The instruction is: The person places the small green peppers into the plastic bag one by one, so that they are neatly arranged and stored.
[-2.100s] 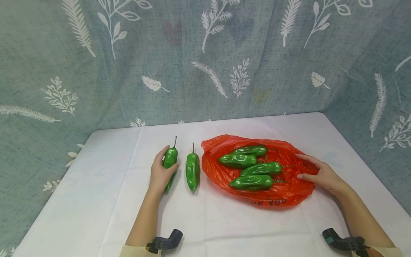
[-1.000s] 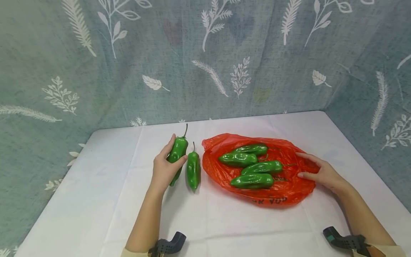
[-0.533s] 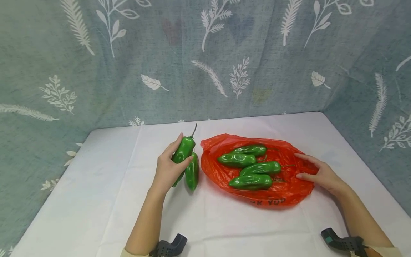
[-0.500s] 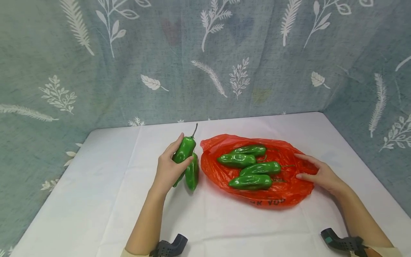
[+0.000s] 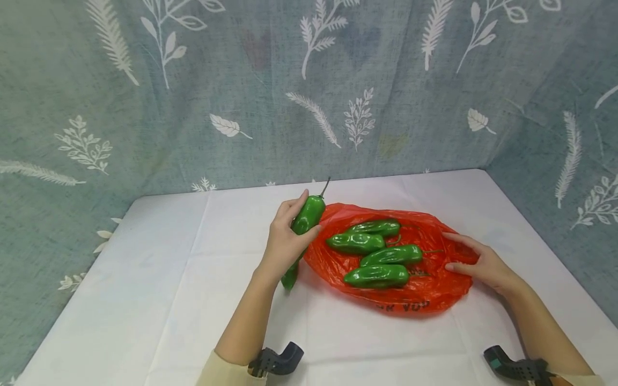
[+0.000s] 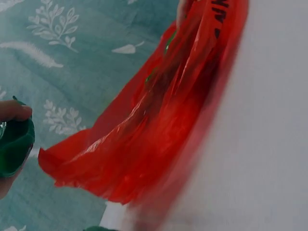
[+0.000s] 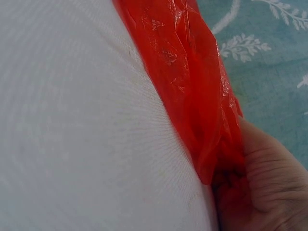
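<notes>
My left hand grips a green chili pepper, stem pointing up, at the left edge of a red plastic bag. In the left wrist view, the held pepper shows between fingers and thumb at the left edge. A second pepper lies on the table behind and below the left hand, mostly hidden. Several green peppers lie on the opened bag. My right hand holds the bag's right edge; in the right wrist view, its thumb is against the red plastic.
A white cloth covers the table. Patterned green-blue fabric hangs behind it and along the sides. Dark wrist-worn cameras sit on both forearms. Printed black letters mark the bag's front.
The left hand has lifted one pepper off the table and carried it right, past the second pepper, to the bag's left edge. The right hand stays at the bag.
</notes>
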### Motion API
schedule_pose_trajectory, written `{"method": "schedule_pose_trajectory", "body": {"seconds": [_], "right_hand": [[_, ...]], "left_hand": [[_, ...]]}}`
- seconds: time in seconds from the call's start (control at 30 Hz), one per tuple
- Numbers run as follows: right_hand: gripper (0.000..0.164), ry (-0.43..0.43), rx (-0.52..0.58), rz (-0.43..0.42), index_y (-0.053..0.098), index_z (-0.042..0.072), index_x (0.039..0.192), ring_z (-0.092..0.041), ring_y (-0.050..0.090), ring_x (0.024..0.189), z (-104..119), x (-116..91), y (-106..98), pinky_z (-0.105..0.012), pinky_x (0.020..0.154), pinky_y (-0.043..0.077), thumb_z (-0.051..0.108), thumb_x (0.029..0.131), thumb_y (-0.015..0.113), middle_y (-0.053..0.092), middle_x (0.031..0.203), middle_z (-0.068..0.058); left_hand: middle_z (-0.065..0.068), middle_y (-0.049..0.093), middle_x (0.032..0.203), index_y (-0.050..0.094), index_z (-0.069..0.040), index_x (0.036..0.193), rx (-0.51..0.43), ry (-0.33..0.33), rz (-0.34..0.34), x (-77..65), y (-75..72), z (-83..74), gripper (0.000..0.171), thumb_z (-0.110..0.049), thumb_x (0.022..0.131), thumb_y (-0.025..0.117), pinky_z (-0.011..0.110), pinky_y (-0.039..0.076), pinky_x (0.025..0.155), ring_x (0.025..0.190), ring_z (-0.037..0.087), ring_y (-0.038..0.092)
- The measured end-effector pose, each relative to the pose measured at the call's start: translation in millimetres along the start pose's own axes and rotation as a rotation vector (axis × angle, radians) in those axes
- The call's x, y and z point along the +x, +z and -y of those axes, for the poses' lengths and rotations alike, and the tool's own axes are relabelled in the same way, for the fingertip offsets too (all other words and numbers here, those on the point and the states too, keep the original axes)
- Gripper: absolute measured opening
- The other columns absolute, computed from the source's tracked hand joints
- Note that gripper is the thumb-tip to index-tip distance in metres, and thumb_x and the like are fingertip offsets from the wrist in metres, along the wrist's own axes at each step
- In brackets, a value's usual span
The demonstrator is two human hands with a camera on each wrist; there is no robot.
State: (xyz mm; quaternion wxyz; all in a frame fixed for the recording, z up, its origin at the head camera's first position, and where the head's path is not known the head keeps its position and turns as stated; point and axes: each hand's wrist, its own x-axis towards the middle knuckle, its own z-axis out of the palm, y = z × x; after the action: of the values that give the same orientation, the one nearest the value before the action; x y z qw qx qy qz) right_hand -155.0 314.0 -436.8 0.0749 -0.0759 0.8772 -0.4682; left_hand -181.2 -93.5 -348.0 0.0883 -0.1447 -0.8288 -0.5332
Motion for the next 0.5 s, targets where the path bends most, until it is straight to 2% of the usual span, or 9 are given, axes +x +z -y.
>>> {"method": "schedule_pose_trajectory", "body": {"seconds": [0.13,0.27,0.5], "right_hand": [[0.071,-0.001,-0.003,-0.002,0.036,0.006,0.145,-0.044,0.027,0.132,1,0,-1,-0.007,0.082,0.036,0.02,0.085,0.07,0.03,0.148,-0.023],[0.07,0.001,0.006,0.0,0.036,0.005,0.144,-0.044,0.027,0.132,2,0,-1,-0.006,0.082,0.036,0.02,0.085,0.07,0.03,0.148,-0.023],[0.07,-0.008,-0.002,-0.003,0.036,0.005,0.144,-0.044,0.027,0.132,1,0,-1,-0.006,0.081,0.038,0.02,0.085,0.07,0.03,0.148,-0.023]], "left_hand": [[0.007,0.049,0.126,0.04,-0.019,0.145,0.024,0.036,0.026,5.4,12.7,-3.6,0.071,-0.011,0.082,0.073,0.04,0.051,0.09,0.109,0.023,0.052],[0.007,0.051,0.124,0.039,-0.018,0.145,0.016,0.036,0.07,10.2,25.7,-6.3,0.072,-0.011,0.082,0.073,0.037,0.051,0.088,0.106,0.021,0.053],[0.008,0.057,0.121,0.042,-0.015,0.143,0.038,0.079,0.12,16.8,44.0,-10.2,0.07,-0.011,0.081,0.074,0.033,0.051,0.086,0.102,0.02,0.056]]}}
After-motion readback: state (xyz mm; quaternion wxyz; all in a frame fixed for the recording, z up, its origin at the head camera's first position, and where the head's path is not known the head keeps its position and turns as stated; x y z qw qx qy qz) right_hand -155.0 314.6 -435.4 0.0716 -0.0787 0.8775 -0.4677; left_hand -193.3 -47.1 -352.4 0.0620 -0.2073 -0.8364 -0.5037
